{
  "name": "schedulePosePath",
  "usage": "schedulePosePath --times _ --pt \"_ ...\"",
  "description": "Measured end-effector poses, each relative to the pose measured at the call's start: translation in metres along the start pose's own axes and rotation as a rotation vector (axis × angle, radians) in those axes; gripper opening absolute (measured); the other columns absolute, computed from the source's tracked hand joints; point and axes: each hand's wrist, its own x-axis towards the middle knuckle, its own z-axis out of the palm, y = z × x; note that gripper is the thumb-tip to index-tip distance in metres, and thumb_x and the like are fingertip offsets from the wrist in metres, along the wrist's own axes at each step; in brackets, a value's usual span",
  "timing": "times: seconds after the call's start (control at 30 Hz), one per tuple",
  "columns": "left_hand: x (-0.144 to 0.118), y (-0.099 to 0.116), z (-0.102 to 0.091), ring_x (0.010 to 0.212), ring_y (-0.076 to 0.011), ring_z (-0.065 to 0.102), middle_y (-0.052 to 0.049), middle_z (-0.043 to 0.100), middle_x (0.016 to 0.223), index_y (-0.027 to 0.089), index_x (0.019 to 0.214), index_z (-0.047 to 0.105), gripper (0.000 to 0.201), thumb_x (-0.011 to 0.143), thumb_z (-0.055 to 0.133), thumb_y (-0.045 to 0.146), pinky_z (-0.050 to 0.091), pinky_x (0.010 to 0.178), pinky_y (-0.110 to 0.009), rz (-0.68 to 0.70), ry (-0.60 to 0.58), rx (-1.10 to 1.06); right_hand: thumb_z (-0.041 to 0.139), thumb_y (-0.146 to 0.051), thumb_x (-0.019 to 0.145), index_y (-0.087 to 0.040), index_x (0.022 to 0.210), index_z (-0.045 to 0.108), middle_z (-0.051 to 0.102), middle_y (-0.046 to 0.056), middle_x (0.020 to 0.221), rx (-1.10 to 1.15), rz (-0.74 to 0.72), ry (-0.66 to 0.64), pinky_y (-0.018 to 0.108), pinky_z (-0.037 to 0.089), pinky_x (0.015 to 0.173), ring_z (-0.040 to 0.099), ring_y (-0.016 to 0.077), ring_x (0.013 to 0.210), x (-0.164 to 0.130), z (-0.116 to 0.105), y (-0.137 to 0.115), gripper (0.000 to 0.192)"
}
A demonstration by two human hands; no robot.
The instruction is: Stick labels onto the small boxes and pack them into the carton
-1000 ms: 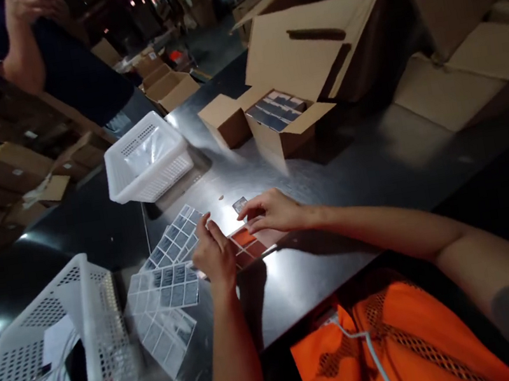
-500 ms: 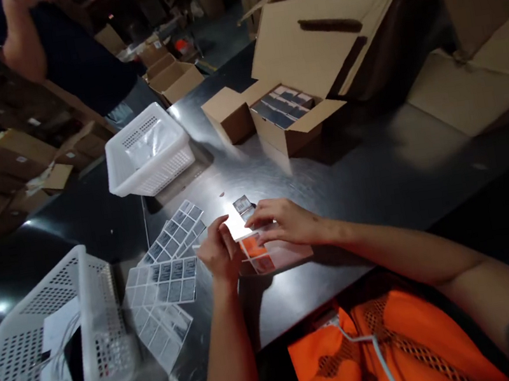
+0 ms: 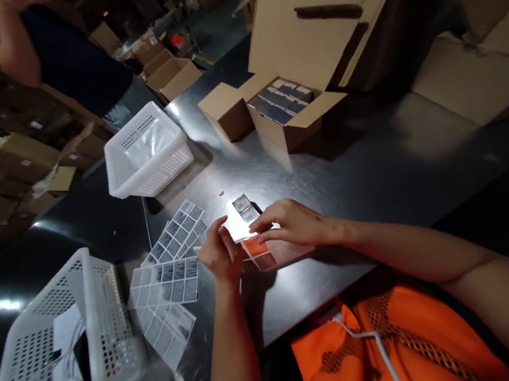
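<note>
While the left hand [image 3: 220,252] has its fingers curled around one end of a shiny sheet [image 3: 288,251], its thumb and pointing finger stick up with a gap between them. The right hand [image 3: 289,223] is above the other part of the sheet, its fingers bent and close together, and I cannot tell if they pinch anything. The sheet is tilted between the two hands, over the metal table [image 3: 352,168], and orange patches show on it near the right fingertips. Just past those fingertips are two small printed labels [image 3: 241,205], side by side. Beside the left hand, more sheets of labels [image 3: 179,279] lie spread out like a fan, some on top of others. Next to them, on the far left, is a white basket [image 3: 99,292] full of little holes, with white papers [image 3: 68,355] in it. Farther up the table is another white basket [image 3: 162,171] with clear plastic [image 3: 145,144] inside. To the right of that one, an open brown box [image 3: 292,138] holds rows of small dark boxes [image 3: 277,104]. At the top left, another person [image 3: 70,65] in dark clothes stands by the table.
</note>
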Motion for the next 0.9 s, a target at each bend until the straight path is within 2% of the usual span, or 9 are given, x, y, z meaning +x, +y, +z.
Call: schedulePosePath --times 0.1,0.2,0.27,0.33,0.47,0.57,0.67,0.77,0.9 --pt "0.003 0.006 0.001 0.056 -0.0118 0.049 -0.007 0.068 0.079 0.015 0.105 0.072 0.055 0.102 0.028 0.048 0.031 0.06 -0.026 -0.056 -0.029 0.033 0.07 -0.022 0.09 -0.021 0.095 0.075 0.079 0.003 0.091 -0.088 0.01 0.04 0.034 0.05 0.084 0.072 0.0214 0.086 -0.003 0.005 -0.006 0.007" --pt "0.007 0.007 0.001 0.056 -0.0132 0.05 -0.005 0.068 0.075 0.017 0.107 0.072 0.044 0.101 0.034 0.04 0.028 0.059 -0.026 -0.11 -0.084 0.099 0.066 -0.019 0.091 -0.02 0.086 0.073 0.076 0.007 0.1 -0.155 -0.174 0.114 0.042 0.047 0.093 0.067 0.0266 0.104 -0.006 0.008 -0.012 0.008" --pt "0.012 0.003 -0.002 0.059 -0.0151 0.054 -0.005 0.071 0.077 0.02 0.107 0.072 0.039 0.1 0.038 0.037 0.029 0.06 -0.026 -0.136 -0.153 0.152 0.065 -0.023 0.093 -0.021 0.084 0.071 0.073 0.007 0.103 -0.066 -0.344 0.145 0.041 0.048 0.093 0.064 0.0256 0.107 -0.007 0.003 -0.015 0.011" --pt "0.017 -0.002 -0.006 0.064 -0.0172 0.059 -0.005 0.071 0.076 0.022 0.106 0.073 0.035 0.099 0.041 0.036 0.031 0.062 -0.027 -0.128 -0.245 0.166 0.065 -0.027 0.093 -0.023 0.084 0.069 0.069 0.006 0.101 0.106 -0.367 0.237 0.038 0.051 0.092 0.064 0.0219 0.102 -0.006 -0.007 -0.013 0.011" --pt "0.023 -0.01 -0.01 0.067 -0.0192 0.063 -0.003 0.066 0.063 0.022 0.098 0.075 0.034 0.094 0.051 0.045 0.036 0.065 -0.027 -0.18 -0.484 0.087 0.071 -0.033 0.088 -0.024 0.096 0.064 0.06 0.007 0.111 0.217 -0.103 0.537 0.042 0.048 0.101 0.059 0.0238 0.111 0.002 -0.02 0.003 0.013" --pt "0.022 -0.008 -0.003 0.067 -0.0206 0.064 -0.004 0.066 0.062 0.021 0.098 0.076 0.038 0.093 0.052 0.05 0.037 0.064 -0.028 -0.254 -0.569 0.043 0.072 -0.04 0.083 -0.025 0.113 0.053 0.054 0.009 0.124 0.35 0.221 0.544 0.045 0.051 0.098 0.059 0.0262 0.115 0.008 -0.004 0.019 0.038" --pt "0.018 -0.004 0.008 0.067 -0.0215 0.064 -0.007 0.07 0.067 0.021 0.098 0.078 0.044 0.094 0.047 0.053 0.037 0.062 -0.028 -0.28 -0.556 0.02 0.07 -0.043 0.08 -0.027 0.125 0.035 0.045 0.013 0.136 0.503 0.491 0.472 0.047 0.057 0.088 0.068 0.0234 0.099 0.01 0.022 0.027 0.059" --pt "0.014 -0.002 0.015 0.064 -0.0206 0.064 -0.006 0.071 0.066 0.021 0.087 0.079 0.041 0.087 0.058 0.057 0.037 0.06 -0.028 -0.286 -0.564 -0.038 0.071 -0.037 0.076 -0.027 0.126 0.025 0.042 0.016 0.137 0.514 0.543 0.453 0.048 0.06 0.08 0.071 0.0187 0.077 0.009 0.038 0.026 0.069" --pt "0.01 0.002 0.014 0.058 -0.0156 0.061 -0.002 0.068 0.064 0.018 0.087 0.077 0.038 0.078 0.07 0.054 0.04 0.056 -0.025 -0.304 -0.536 -0.147 0.074 -0.026 0.068 -0.029 0.122 0.023 0.044 0.013 0.136 0.546 0.529 0.531 0.042 0.063 0.073 0.071 0.0152 0.071 0.006 0.041 0.016 0.074"
